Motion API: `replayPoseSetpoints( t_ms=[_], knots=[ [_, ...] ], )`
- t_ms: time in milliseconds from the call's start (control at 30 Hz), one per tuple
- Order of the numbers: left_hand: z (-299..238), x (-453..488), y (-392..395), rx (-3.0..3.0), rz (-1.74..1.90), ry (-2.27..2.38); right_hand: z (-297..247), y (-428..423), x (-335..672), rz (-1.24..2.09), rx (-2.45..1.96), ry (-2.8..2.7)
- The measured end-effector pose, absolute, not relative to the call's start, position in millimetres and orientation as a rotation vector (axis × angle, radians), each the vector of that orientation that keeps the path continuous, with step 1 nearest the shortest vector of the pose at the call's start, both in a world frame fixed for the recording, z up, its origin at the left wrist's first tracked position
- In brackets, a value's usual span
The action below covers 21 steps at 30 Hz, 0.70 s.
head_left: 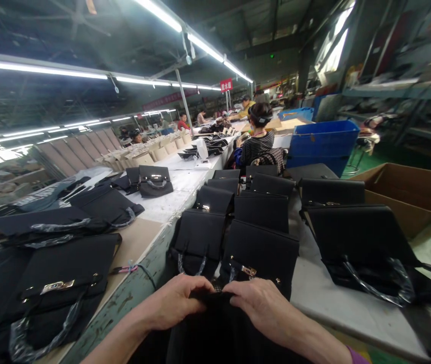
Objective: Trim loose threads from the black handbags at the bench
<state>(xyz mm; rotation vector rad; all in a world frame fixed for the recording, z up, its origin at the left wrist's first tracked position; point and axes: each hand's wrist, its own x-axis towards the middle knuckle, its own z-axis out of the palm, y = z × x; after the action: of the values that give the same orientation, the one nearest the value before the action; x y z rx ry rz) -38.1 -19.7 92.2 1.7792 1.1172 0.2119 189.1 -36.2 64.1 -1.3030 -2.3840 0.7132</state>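
My left hand (179,302) and my right hand (259,306) both pinch the upper edge of a black bag (215,328) close to my body. Thumbs and fingers are closed on that edge, a short gap apart. The bag's lower part is dark and runs out of the picture. Just beyond my right hand lies a black handbag (261,247) with a gold clasp. Another black handbag (202,235), its handles wrapped in clear plastic, lies beyond my left hand.
Several black handbags (66,263) cover the left table; a pink-handled tool (126,269) lies at its edge. At right are another handbag (355,237), an open cardboard box (408,189) and a blue bin (321,146). Ahead sits a person in a striped top (259,146).
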Motion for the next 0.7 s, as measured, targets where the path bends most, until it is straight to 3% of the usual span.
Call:
replayPoseSetpoints(
  t_ms=[200,400,700],
  knots=[
    [104,-45,-12,1.540,0.210,0.924,99,-22,202,0.975,-1.000,-2.519],
    [76,-43,-15,1.407,0.219,0.931,70,-22,204,1.310,-1.011,-2.357],
    [69,-38,-8,1.553,0.253,1.055,56,-29,204,1.156,-1.166,-2.279]
  ],
)
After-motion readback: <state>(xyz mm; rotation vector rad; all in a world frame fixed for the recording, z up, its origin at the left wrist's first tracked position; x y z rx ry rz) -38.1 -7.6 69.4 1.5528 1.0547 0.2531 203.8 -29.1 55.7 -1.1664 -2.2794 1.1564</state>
